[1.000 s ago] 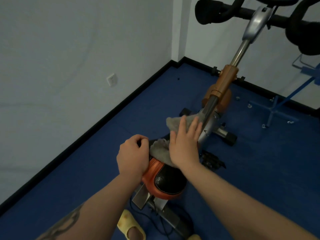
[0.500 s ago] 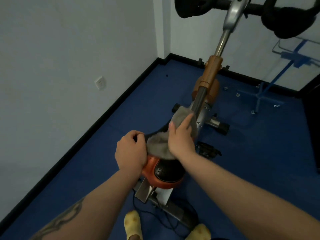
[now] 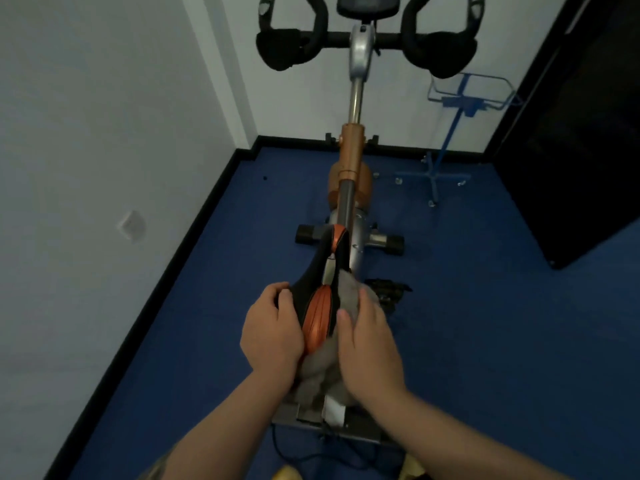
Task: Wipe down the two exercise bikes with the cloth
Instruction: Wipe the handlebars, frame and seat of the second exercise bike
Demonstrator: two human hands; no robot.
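Note:
An exercise bike point(image 3: 350, 157) with an orange frame and black handlebars point(image 3: 367, 39) stands in front of me. Its black and orange saddle point(image 3: 320, 306) is between my hands. My left hand point(image 3: 272, 332) grips the saddle's left side with curled fingers. My right hand point(image 3: 369, 344) presses a grey cloth point(image 3: 349, 292) against the saddle's right side, fingers laid over it. The cloth bunches down below the saddle's rear. Only one bike is in view.
A white wall with a socket point(image 3: 133, 225) runs close on the left. A blue metal stand point(image 3: 450, 140) is at the back right. A black panel point(image 3: 571, 133) fills the right. Blue floor point(image 3: 485, 323) surrounds the bike.
My right hand and the cloth slid back from the saddle's nose to its right rear side. The view swung to line up behind the bike. My left hand kept its grip.

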